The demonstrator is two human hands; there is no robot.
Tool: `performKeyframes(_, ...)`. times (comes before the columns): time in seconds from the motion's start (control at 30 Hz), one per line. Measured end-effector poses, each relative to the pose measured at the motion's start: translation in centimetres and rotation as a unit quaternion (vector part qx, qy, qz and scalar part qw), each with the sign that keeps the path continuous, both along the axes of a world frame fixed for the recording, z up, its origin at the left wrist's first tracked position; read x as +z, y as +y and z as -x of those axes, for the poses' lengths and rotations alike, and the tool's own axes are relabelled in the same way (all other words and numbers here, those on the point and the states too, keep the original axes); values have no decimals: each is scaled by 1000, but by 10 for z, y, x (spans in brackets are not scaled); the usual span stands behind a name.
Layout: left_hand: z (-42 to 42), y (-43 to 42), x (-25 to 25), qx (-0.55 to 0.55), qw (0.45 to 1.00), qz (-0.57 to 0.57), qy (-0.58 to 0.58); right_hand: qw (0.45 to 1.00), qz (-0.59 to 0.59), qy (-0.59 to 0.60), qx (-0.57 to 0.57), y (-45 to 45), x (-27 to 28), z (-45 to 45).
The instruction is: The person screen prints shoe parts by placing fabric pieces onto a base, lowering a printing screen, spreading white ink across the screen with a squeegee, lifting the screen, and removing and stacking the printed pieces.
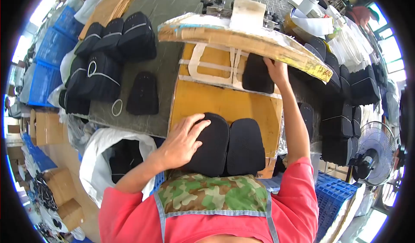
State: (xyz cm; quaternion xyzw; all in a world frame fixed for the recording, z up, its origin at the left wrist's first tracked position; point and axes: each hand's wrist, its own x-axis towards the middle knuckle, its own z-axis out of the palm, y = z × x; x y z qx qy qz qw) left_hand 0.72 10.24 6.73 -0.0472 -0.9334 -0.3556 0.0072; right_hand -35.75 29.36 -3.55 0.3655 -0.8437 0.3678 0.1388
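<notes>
Left hand (179,143): grip loosely spread, palm down on the left black pad (212,145) of two at the board's near edge; fingers slightly apart, not closed round it. Second black pad (246,148) just right of that grip. Right hand (276,72): fingers at the edge of a black piece (258,73) on the white frame (212,65), under the raised wooden lid (246,41); how tightly closed, cannot tell. Yellow board (216,102) between the hands. Stacked black pieces (103,67) on the table (166,70), well left of both grips.
</notes>
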Motion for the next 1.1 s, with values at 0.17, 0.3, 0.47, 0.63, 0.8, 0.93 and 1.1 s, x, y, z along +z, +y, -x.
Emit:
performKeyframes(0.17,6,4,5,26,999,28,-3,989,-20,139,-50,-36,-2,-2)
performKeyframes(0.3,14,7,1,27,998,52,8,996,-78,19,27,-35,-10,-18)
performKeyframes(0.47,10,13,-3,-26,988,103,108,988,-115,87,46,-33,-2,-27)
performKeyframes(0.63,11,4,-1,-65,990,44,121,986,-110,98,74,-32,1,-31)
performKeyframes(0.8,19,2,-4,-58,991,1,124,991,-100,87,23,-34,0,-32)
performKeyframes(0.93,23,-3,-1,-66,993,-13,100,989,-149,20,5,-36,0,-31)
performKeyframes(1.1,27,-3,5,-50,996,-28,76,977,-189,97,4,-44,-5,-43)
